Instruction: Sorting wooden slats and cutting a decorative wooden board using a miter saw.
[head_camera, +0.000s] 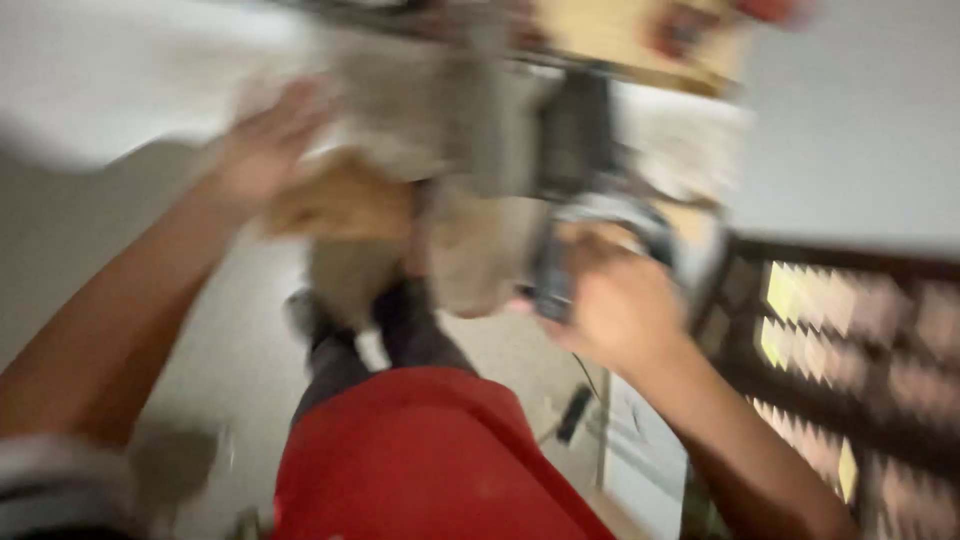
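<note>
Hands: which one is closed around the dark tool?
The right hand: its fingers curl around the dark tool. The left hand lies open against the blurred grey-tan object.

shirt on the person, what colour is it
Red, seen in the head view: shirt.

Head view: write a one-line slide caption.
Blurred look down: right hand grips a dark tool, left hand steadies a grey block.
</note>
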